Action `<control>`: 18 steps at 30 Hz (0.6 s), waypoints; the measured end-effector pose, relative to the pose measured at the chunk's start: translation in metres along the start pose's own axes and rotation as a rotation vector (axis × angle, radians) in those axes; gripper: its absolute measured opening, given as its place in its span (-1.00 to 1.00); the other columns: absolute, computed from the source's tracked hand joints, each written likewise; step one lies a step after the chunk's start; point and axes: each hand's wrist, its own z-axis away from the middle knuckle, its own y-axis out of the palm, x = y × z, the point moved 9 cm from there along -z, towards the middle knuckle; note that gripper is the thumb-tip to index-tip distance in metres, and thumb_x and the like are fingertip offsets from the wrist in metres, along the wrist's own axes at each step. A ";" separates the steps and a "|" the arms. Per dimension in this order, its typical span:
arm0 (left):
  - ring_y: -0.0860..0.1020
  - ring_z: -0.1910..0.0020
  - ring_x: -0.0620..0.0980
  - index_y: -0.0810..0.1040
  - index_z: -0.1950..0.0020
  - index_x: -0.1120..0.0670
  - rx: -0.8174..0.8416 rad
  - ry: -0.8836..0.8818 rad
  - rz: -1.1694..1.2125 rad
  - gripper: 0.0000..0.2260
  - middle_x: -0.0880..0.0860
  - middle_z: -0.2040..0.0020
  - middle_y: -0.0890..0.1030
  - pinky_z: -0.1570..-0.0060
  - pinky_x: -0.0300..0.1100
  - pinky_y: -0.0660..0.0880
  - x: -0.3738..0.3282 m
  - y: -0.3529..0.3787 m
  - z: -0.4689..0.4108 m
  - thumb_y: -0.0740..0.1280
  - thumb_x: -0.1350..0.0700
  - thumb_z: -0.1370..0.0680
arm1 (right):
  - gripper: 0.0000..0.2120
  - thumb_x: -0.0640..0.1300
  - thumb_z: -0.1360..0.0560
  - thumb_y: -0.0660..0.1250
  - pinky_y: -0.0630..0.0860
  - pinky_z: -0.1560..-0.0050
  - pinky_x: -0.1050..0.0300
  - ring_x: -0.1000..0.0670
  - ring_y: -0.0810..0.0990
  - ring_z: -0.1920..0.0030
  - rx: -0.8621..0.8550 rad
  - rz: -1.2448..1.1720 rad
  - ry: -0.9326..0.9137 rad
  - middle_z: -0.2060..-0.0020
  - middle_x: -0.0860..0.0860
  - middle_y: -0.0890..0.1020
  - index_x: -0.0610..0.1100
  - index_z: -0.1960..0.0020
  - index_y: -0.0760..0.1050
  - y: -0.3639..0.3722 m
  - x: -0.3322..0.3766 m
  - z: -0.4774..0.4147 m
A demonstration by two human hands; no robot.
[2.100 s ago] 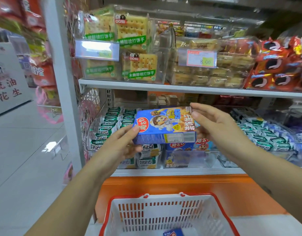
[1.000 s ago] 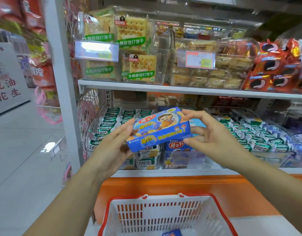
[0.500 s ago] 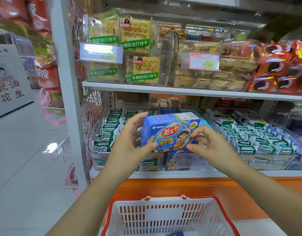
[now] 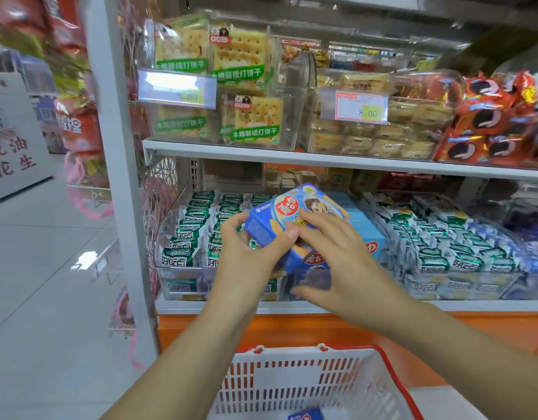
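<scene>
The lower shelf (image 4: pixel 201 307) faces its biscuit packs forward for picking, and a red-rimmed shopping basket (image 4: pixel 292 386) sits below, ready for goods. The left hand (image 4: pixel 246 256) curls round one end of a blue biscuit box (image 4: pixel 279 213), which is tilted just above the shelf's stock. The right hand (image 4: pixel 337 259) lays nearly straight fingers across its face, probably to steady it. The box carries a red logo and a cartoon child.
</scene>
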 end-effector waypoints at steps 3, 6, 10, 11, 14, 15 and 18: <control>0.65 0.15 -0.05 0.36 -0.11 0.01 0.047 -0.025 0.021 -0.64 0.06 -0.08 0.61 0.15 -0.06 0.62 0.004 0.005 0.001 0.41 0.27 -0.44 | -0.40 0.00 -0.36 0.37 0.29 -0.36 -0.02 -0.04 0.38 -0.33 -0.080 -0.114 -0.028 -0.30 0.01 0.42 0.05 -0.37 0.30 -0.004 0.003 -0.006; 0.65 0.11 -0.07 0.37 -0.12 0.04 0.065 0.020 0.006 -0.69 0.07 -0.10 0.59 0.18 -0.14 0.62 -0.001 0.004 -0.002 0.39 0.25 -0.46 | -0.49 -0.14 -0.39 0.25 0.31 -0.33 0.13 -0.02 0.41 -0.29 -0.108 -0.171 -0.034 -0.24 0.02 0.42 0.00 -0.35 0.37 -0.008 -0.002 -0.013; 0.62 -0.03 -0.17 0.40 -0.10 0.01 0.123 0.058 -0.121 -0.75 0.04 -0.25 0.49 0.13 -0.23 0.59 0.001 0.003 -0.010 0.36 0.25 -0.51 | -0.47 -0.32 -0.29 0.26 0.28 -0.31 0.19 -0.01 0.41 -0.23 -0.176 -0.072 -0.023 -0.18 -0.04 0.55 -0.12 -0.26 0.47 -0.018 -0.026 -0.022; 0.61 0.00 -0.26 0.40 -0.11 -0.01 0.153 0.059 -0.181 -0.76 -0.01 -0.28 0.47 0.10 -0.25 0.60 0.004 0.004 -0.012 0.35 0.24 -0.53 | -0.45 -0.35 -0.27 0.26 0.27 -0.27 0.20 0.00 0.41 -0.21 -0.192 -0.036 -0.005 -0.17 -0.03 0.57 -0.12 -0.25 0.48 -0.019 -0.035 -0.023; 0.55 -0.07 -0.32 0.40 -0.18 -0.10 0.189 0.046 -0.370 -0.73 -0.13 -0.31 0.41 0.04 -0.38 0.55 0.015 0.002 -0.021 0.33 0.18 -0.56 | -0.46 -0.46 -0.29 0.27 0.32 -0.21 0.19 0.00 0.41 -0.19 -0.193 -0.002 0.087 -0.18 -0.08 0.53 -0.17 -0.25 0.48 -0.012 -0.069 -0.024; 0.52 -0.14 -0.27 0.40 -0.18 -0.12 0.190 0.052 -0.439 -0.73 -0.14 -0.30 0.41 0.08 -0.44 0.52 0.018 0.001 -0.025 0.33 0.16 -0.56 | -0.46 -0.50 -0.30 0.27 0.32 -0.19 0.23 0.01 0.40 -0.18 -0.193 -0.004 0.123 -0.18 -0.10 0.50 -0.19 -0.25 0.48 -0.009 -0.080 -0.025; 0.44 -0.22 -0.21 0.43 -0.08 -0.20 0.175 0.078 -0.631 -0.77 -0.16 -0.22 0.45 0.12 -0.51 0.39 0.023 -0.004 -0.036 0.32 0.14 -0.57 | -0.47 -0.53 -0.35 0.25 0.22 -0.17 0.41 0.02 0.39 -0.17 -0.198 -0.019 0.192 -0.17 -0.13 0.45 -0.22 -0.26 0.46 -0.004 -0.109 -0.033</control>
